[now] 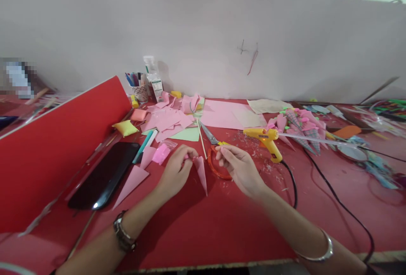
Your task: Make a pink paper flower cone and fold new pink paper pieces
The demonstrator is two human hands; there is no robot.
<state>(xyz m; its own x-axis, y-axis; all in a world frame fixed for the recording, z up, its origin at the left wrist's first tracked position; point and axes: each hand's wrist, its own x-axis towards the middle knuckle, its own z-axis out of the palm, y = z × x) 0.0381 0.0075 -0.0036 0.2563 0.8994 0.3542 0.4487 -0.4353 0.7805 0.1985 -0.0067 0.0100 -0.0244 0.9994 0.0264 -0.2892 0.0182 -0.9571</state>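
My left hand (177, 167) pinches the wide end of a pink paper cone (201, 174), whose tip points down toward me. My right hand (239, 165) hovers just right of the cone with fingers loosely curled, over the orange handles of a pair of scissors (213, 148) lying on the red table (203, 228); whether it grips anything I cannot make out. A thin wooden stick (201, 137) lies beside the scissors. A yellow glue gun (265, 140) rests just right of my right hand.
A red divider board (53, 148) stands on the left, with a black phone (106, 173) and flat pink cones (133, 180) beside it. Pink paper scraps (171, 118), a cup of pens (138, 89) and a bottle (154, 80) sit at the back. Finished cones (298, 125) lie on the right; a black cable (336, 199) crosses the table.
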